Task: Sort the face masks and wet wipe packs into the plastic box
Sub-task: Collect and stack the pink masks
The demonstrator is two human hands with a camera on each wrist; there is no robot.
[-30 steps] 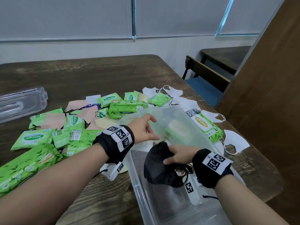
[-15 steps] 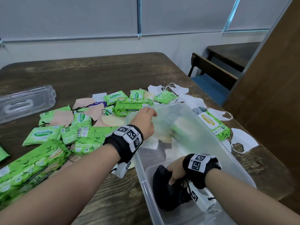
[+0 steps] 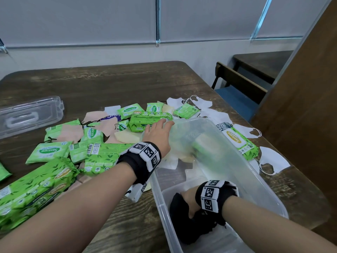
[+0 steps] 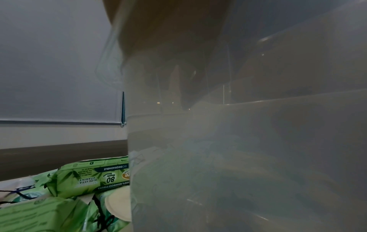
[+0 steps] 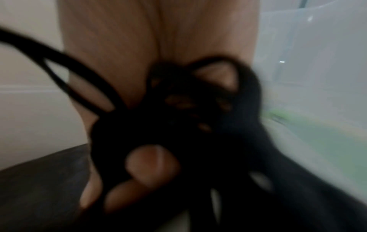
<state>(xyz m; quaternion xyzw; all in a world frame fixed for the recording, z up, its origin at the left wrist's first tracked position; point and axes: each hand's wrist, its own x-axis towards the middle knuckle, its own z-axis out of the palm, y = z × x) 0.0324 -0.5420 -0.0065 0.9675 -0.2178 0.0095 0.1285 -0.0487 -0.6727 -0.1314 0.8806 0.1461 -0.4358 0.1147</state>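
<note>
Two hands work at the clear plastic box (image 3: 255,181) by the table's (image 3: 109,83) near right edge: nearest, the right hand (image 3: 189,199) is down inside the box's near end, fingers (image 5: 152,166) curled around a bundle of black face masks (image 3: 184,223) with loops trailing. Farther on, the left hand (image 3: 156,134) lies over the box's far left corner, fingers bent over the rim. Beyond and left, green wet wipe packs (image 3: 49,152), peach and white masks (image 3: 273,159) lie scattered toward the table's middle, a clear lid (image 3: 31,115) near its left edge.
</note>
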